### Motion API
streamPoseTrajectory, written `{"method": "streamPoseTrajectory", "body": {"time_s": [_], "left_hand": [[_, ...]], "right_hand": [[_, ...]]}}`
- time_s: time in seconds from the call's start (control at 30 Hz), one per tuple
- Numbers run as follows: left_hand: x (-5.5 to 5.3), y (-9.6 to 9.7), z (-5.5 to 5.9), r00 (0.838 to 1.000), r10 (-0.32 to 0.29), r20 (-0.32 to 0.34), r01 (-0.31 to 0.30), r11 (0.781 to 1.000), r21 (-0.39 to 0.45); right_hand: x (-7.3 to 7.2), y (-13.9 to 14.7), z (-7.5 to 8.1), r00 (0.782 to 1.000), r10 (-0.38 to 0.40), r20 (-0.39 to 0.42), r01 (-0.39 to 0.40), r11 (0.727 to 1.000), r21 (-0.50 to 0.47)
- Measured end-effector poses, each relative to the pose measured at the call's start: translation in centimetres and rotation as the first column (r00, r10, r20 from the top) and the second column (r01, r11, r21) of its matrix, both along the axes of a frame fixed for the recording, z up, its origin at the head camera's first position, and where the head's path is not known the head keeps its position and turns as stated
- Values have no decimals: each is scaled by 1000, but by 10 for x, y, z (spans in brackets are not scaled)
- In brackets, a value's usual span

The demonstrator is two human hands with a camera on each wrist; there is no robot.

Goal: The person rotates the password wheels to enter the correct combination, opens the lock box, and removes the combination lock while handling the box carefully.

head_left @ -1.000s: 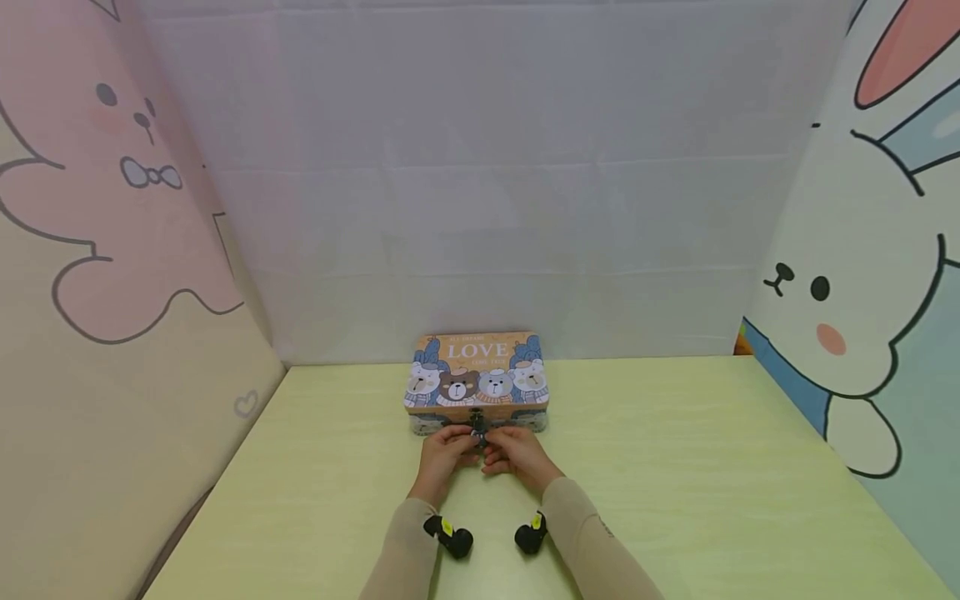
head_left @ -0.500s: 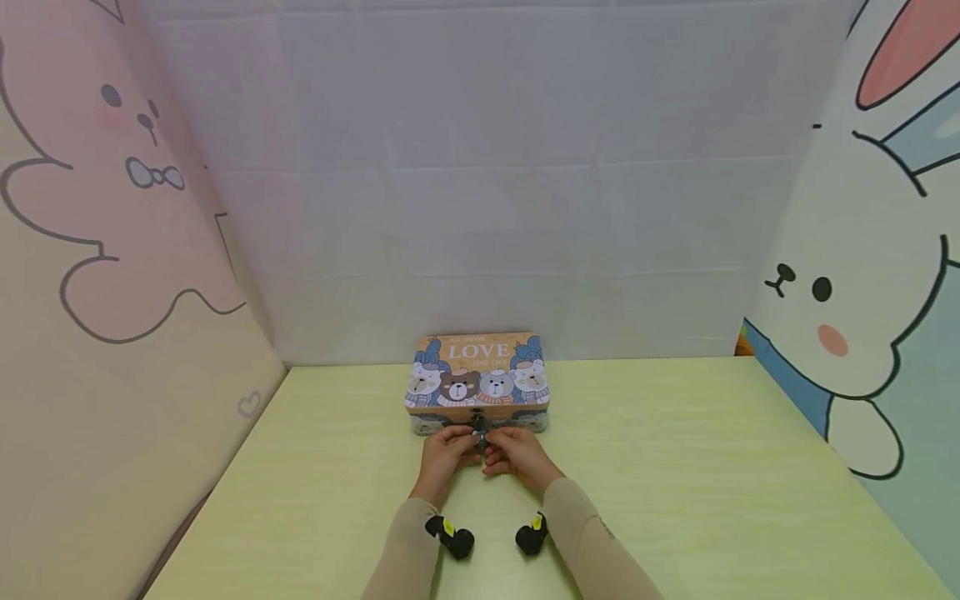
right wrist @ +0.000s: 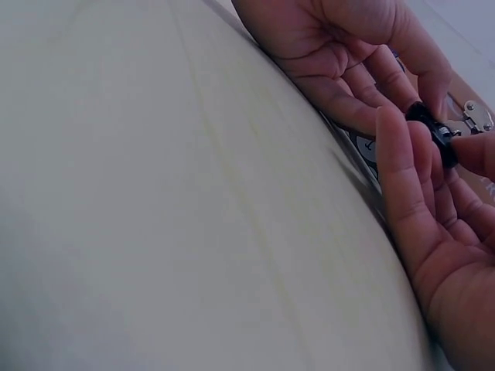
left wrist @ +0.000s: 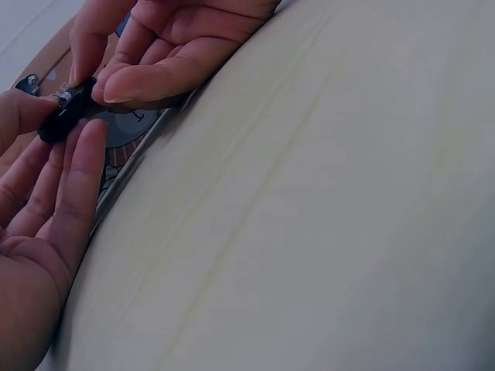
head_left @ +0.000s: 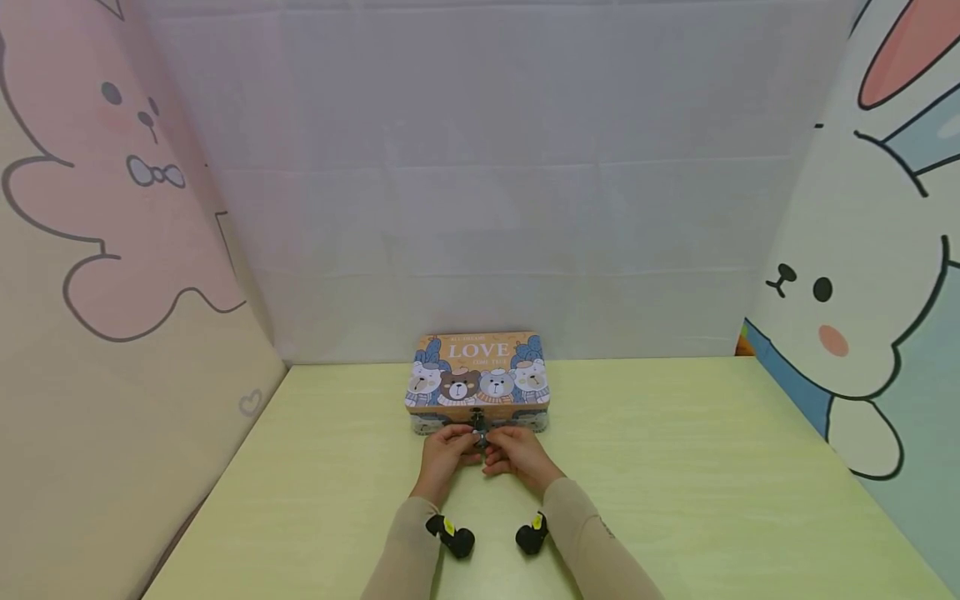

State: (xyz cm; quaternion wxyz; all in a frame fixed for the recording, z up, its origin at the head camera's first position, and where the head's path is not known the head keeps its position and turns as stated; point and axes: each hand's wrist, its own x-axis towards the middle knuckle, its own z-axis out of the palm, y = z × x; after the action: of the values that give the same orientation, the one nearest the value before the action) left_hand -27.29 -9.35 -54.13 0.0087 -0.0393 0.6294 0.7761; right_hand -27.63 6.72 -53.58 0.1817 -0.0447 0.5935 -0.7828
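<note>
A tin box [head_left: 480, 375] printed with bears and the word LOVE stands lid down at the back of the table. From the metal clasp [right wrist: 476, 116] on its front hangs a small black padlock [left wrist: 66, 116] with a silvery part on its face. My left hand [head_left: 442, 457] pinches one side of the padlock between thumb and fingers. My right hand [head_left: 519, 455] pinches the opposite side, thumb on the near face. Both hands' fingers hide much of the padlock and of the box's front below the clasp.
The pale yellow-green table [head_left: 697, 467] extends on both sides of the box. Behind it hangs a white cloth [head_left: 487, 183], close to the box's back. Cartoon-printed side panels [head_left: 840, 333] border the table. Black wrist cameras [head_left: 455, 540] sit below both forearms' cuffs.
Both hands keep their hold on the padlock with barely visible finger shifts. The box stays in place; the head view shifts very slightly.
</note>
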Motion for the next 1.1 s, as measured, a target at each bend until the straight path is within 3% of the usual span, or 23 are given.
{"method": "streamPoseTrajectory", "body": {"time_s": [0.67, 1.1], "left_hand": [[2, -5, 1, 999, -51, -16, 51, 999, -1], [1, -1, 0, 1000, -17, -21, 17, 1000, -8]], "right_hand": [[1, -2, 2, 1000, -28, -6, 28, 1000, 13], [1, -1, 2, 1000, -25, -4, 25, 1000, 15]]}}
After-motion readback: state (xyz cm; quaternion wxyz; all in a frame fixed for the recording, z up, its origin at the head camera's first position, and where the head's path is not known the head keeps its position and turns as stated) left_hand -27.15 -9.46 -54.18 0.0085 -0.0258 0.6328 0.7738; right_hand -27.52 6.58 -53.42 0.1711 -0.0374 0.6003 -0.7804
